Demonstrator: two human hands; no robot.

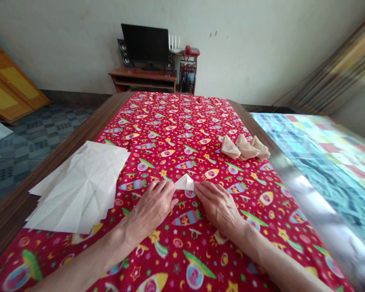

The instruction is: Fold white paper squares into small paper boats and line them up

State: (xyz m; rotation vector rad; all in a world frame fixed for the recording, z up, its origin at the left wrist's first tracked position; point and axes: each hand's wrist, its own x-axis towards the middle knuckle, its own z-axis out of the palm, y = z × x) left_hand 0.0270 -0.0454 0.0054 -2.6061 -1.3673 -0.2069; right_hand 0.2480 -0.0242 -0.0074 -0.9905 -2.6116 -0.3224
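Both hands, left (153,205) and right (217,205), pinch the small folded white paper (185,182) lying between their fingertips.

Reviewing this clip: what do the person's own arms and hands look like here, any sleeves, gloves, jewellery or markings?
Both arms are bare along all that shows; no sleeve edge is in view. The left hand and the right hand wear no gloves, and no ring, watch or bracelet shows on fingers or wrists. No tattoos, bandages or other markings are visible.
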